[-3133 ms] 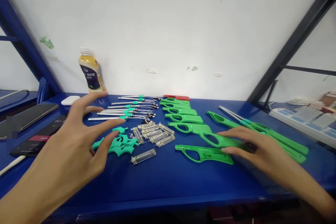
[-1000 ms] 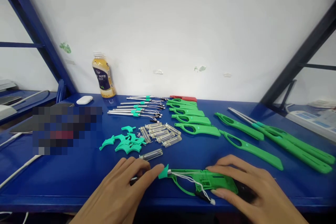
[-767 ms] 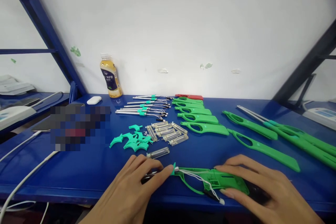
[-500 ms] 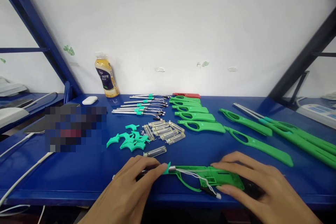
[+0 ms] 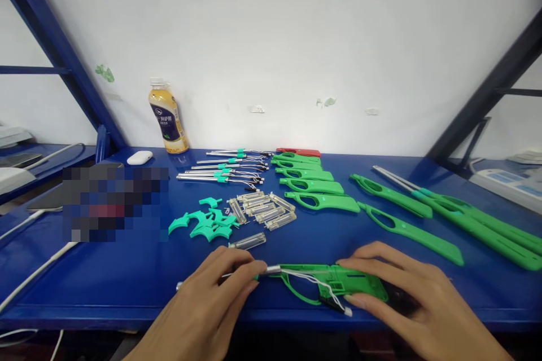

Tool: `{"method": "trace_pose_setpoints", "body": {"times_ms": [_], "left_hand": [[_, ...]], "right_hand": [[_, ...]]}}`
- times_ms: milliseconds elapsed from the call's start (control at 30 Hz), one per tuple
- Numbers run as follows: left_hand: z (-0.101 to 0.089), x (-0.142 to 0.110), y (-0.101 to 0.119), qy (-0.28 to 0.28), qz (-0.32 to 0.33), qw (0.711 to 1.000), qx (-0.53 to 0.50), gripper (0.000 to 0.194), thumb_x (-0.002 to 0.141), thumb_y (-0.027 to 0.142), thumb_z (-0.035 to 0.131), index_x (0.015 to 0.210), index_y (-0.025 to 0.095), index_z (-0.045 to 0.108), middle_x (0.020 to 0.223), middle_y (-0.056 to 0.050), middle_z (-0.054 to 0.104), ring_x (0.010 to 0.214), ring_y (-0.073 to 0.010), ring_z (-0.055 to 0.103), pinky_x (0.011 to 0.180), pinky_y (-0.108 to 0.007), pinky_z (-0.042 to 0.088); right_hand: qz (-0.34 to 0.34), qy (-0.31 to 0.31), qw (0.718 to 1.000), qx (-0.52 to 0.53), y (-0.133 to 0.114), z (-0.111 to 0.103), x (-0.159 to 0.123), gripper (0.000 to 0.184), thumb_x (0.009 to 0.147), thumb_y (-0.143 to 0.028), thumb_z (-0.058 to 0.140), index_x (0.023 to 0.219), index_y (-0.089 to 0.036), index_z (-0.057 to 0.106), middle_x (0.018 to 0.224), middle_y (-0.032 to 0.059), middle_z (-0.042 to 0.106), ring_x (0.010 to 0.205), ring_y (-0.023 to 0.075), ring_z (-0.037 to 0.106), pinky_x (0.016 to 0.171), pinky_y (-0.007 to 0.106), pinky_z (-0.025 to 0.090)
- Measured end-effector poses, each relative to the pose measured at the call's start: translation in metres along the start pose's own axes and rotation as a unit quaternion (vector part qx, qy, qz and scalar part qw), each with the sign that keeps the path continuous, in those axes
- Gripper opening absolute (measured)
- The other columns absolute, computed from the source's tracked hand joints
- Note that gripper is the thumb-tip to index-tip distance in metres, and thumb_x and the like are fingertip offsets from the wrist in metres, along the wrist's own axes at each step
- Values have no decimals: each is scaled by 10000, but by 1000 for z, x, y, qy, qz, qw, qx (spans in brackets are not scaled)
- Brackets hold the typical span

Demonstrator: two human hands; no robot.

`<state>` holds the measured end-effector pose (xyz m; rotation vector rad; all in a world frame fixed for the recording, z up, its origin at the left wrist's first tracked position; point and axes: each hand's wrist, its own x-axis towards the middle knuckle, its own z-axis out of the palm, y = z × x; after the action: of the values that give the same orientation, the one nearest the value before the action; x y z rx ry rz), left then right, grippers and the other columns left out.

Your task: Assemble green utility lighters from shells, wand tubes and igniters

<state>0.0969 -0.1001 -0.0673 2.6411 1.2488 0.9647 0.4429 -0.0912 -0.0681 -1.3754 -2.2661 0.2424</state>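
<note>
Near the table's front edge, my left hand (image 5: 207,299) pinches a metal lighter tube (image 5: 274,269), its fingers hiding most of the length. The tube's right end lies at the narrow end of a green lighter handle half (image 5: 359,283), whose hollow inside faces up. Thumb and fingers of my right hand (image 5: 415,293) grip the wide end of that half by its two edges. White wires (image 5: 311,278) run from the tube across the handle's loop to a black igniter (image 5: 331,304), which lies at the lower edge, partly outside the shell.
Behind my hands lie teal triggers (image 5: 207,224), clear fuel tanks (image 5: 269,214) and wired metal tubes (image 5: 212,174). Several green handle halves (image 5: 326,202) sit further right, beside lighters with tubes fitted (image 5: 478,223). A drink bottle (image 5: 169,121) stands by the wall.
My left fingers have shifted over the teal piece on the tube, which now mostly hides under them. My right hand keeps its grip on the handle half. The view has shifted slightly.
</note>
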Motion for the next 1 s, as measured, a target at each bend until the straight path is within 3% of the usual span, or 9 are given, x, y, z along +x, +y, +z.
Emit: {"method": "trace_pose_setpoints", "body": {"times_ms": [233,400,600,800,1000], "left_hand": [[4,-11,-6,-11,2,1000,28,531,1067,98,433,1505,370,561,1354,-57,654,1183,-180,693,983,-309,623],[4,-5,-2,14,-8,1000,2,454,1085,132,482,1454,373,592,1305,-38,666,1171,-162,695,947,-259,623],[2,-1,6,19,-55,998,10,513,1096,237,462,1598,343,446,1330,-72,641,1107,-166,729,883,-244,660],[2,2,6,21,-52,998,2,377,1092,241,490,1442,324,602,1318,-72,640,1117,-182,718,902,-259,651],[4,3,4,-9,-65,998,-21,339,1114,229,483,1411,351,593,1258,-13,681,1117,-144,694,936,-232,613]], "right_hand": [[-9,2,1000,1,-2,-1,0,319,1004,-525,677,1279,-397,775,1206,37,754,927,213,796,829,290,652],[-10,-4,1000,-8,1,0,-1,311,1011,-523,674,1292,-419,757,1219,22,742,941,202,792,846,297,644],[-19,-15,1000,-17,3,0,-2,324,1015,-513,671,1316,-414,743,1232,28,741,937,205,791,839,304,646],[-10,-15,1000,-14,2,2,-4,301,1032,-503,651,1306,-414,738,1245,21,730,958,197,784,858,303,638],[-36,14,999,-22,2,2,-3,285,1019,-504,680,1291,-432,726,1200,-11,734,933,165,786,824,267,632]]}}
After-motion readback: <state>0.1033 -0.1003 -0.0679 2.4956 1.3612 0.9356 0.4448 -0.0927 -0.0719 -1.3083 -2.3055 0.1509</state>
